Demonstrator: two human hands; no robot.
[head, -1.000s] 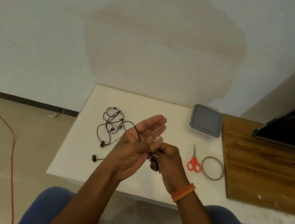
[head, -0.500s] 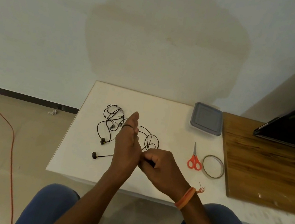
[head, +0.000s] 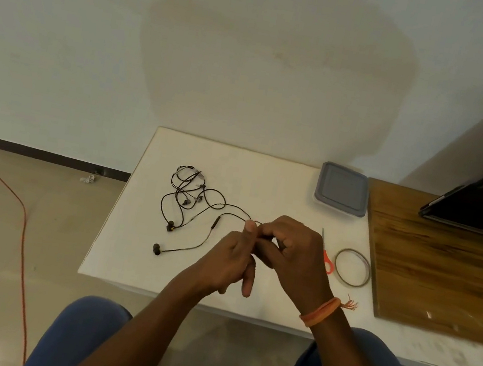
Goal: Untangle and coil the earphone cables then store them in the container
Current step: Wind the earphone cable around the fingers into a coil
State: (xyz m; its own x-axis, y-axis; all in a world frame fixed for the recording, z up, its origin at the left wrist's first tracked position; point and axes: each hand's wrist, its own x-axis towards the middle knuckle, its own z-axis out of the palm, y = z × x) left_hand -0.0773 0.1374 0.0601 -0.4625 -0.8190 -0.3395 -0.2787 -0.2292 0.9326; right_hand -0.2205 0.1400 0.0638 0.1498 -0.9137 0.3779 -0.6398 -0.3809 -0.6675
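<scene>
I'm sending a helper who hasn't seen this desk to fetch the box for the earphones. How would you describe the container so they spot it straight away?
Start at the white table against the wall and go to its far right corner, beside the wooden board. The container there is a flat, rounded-square box with a grey lid, closed. Its neighbours are red-handled scissors and a thin ring.
</scene>
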